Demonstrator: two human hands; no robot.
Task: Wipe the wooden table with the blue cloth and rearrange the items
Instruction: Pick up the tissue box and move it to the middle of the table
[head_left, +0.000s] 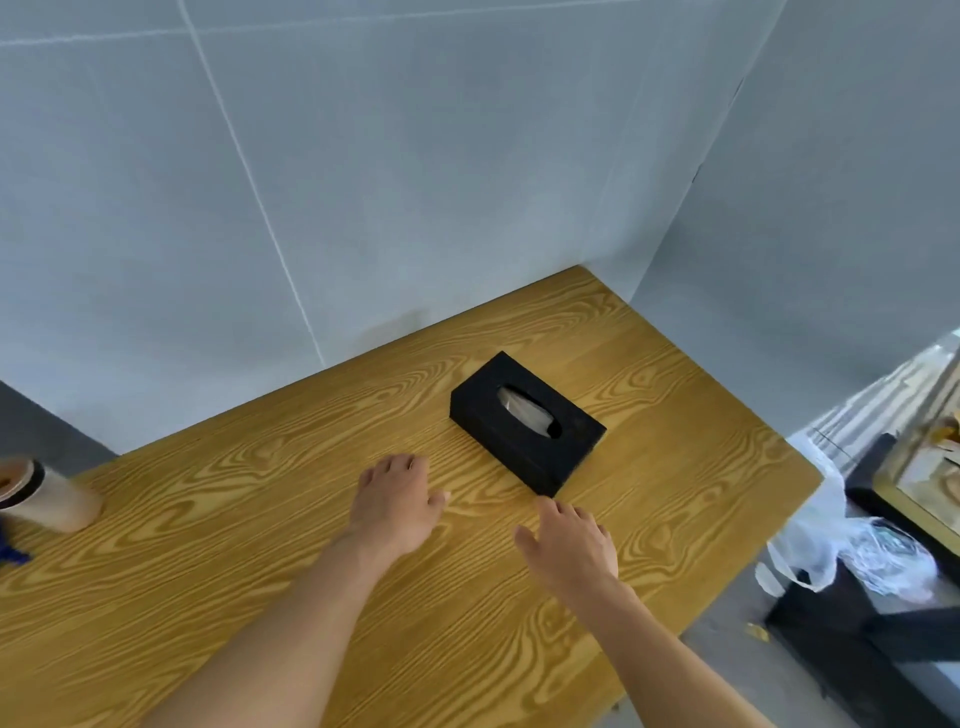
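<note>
On the wooden table (218, 561), a black tissue box (527, 422) lies toward the far right, both hands just near of it. The left hand (396, 506) and right hand (574, 545) are spread, palms down, holding nothing. At the left edge a blue cloth (11, 552) barely shows beside a cylindrical container (44, 496).

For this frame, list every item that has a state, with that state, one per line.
Left hand: open, empty, palm down over the wooden table.
Right hand: open, empty, fingertips just short of the tissue box.
Tissue box: flat on the table, tissue showing in its slot.
Cup: lying on its side at the left edge.
Blue cloth: barely in view, untouched.
</note>
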